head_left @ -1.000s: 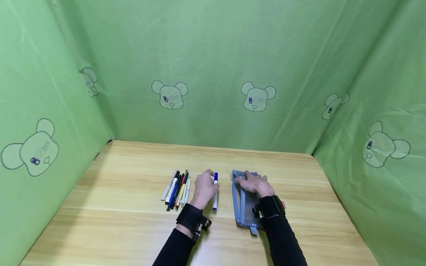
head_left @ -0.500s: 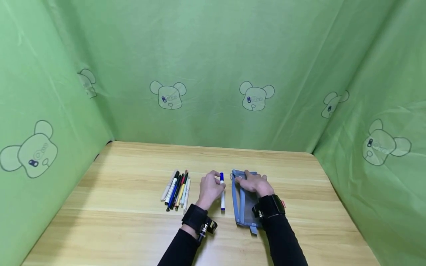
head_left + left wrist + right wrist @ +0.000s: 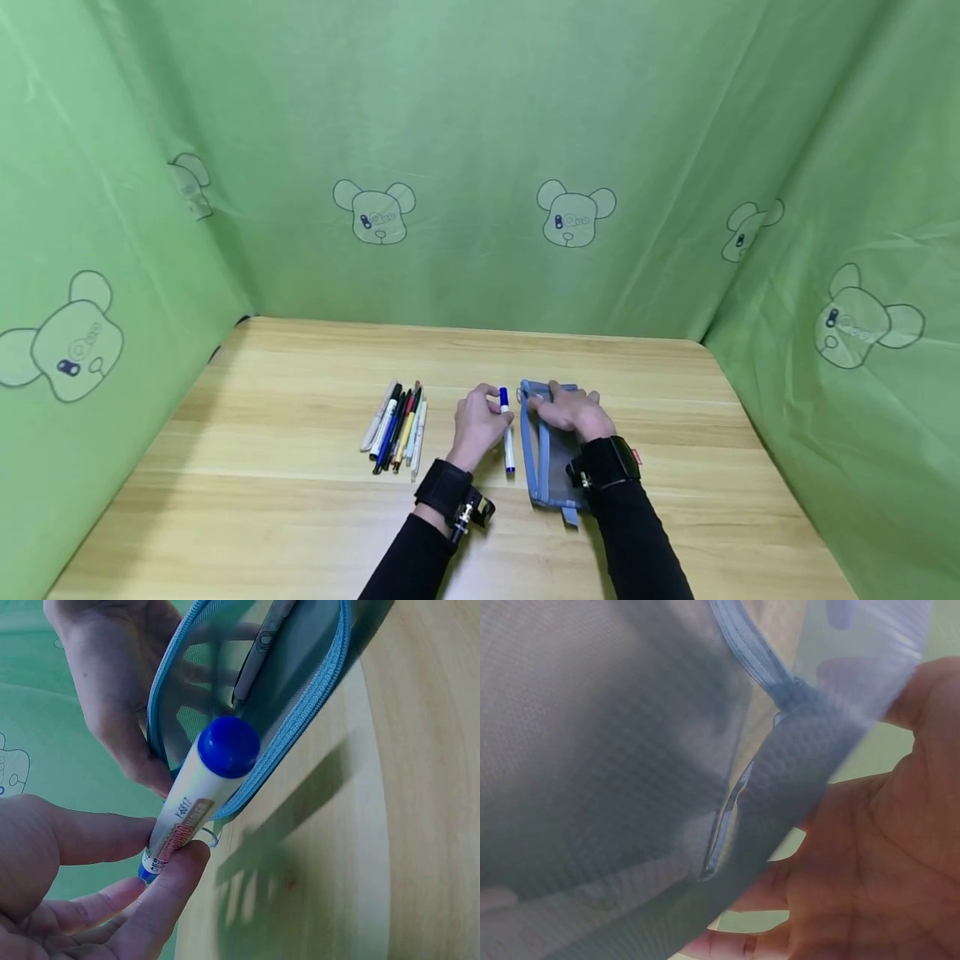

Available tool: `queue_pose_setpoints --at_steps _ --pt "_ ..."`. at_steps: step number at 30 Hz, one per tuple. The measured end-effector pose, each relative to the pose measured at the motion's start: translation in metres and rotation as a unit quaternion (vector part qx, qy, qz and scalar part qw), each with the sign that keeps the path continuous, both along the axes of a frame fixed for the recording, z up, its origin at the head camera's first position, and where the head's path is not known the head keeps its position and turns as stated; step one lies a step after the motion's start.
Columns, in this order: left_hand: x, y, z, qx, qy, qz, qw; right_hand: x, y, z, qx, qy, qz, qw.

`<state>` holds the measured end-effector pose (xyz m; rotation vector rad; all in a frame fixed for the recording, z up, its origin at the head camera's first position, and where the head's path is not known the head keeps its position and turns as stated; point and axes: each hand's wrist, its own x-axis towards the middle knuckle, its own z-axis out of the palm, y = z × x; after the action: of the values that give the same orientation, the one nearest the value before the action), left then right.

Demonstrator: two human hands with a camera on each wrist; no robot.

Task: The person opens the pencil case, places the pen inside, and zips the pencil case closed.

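My left hand pinches a white marker with a blue cap between thumb and fingers, just left of the pouch. In the left wrist view the marker points its blue end at the unzipped mouth of a blue-grey mesh pencil case. Inside that case lies a pale pen, partly hidden. The pencil case lies lengthwise on the table. At its far end my right hand grips the edge, thumb by the opening. Mesh covers some of the right fingers in the right wrist view.
Left of the hands, several pens and markers lie side by side in a loose bundle on the wooden table. Green curtains with bear-head prints enclose the table at the back and both sides.
My left hand has moved right with the marker, bringing it closer to the pencil case. The right hand keeps its grip in nearly the same place.
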<state>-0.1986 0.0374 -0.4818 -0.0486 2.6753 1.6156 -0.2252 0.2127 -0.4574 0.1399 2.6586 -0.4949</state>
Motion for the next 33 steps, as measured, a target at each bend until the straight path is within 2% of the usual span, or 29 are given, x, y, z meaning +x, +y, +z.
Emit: queue_pose_setpoints --at_steps 12,21,33 --pt "-0.002 0.010 -0.007 0.019 -0.023 0.001 0.9996 -0.001 0.000 -0.002 0.003 -0.002 -0.004 1.0000" --pt "-0.002 0.015 -0.006 0.036 -0.024 -0.008 0.9990 -0.002 0.001 -0.001 0.005 -0.002 -0.001 1.0000" --pt "0.002 0.026 -0.013 0.039 -0.023 -0.021 0.9988 0.000 0.002 0.001 -0.009 -0.002 -0.004 0.9999"
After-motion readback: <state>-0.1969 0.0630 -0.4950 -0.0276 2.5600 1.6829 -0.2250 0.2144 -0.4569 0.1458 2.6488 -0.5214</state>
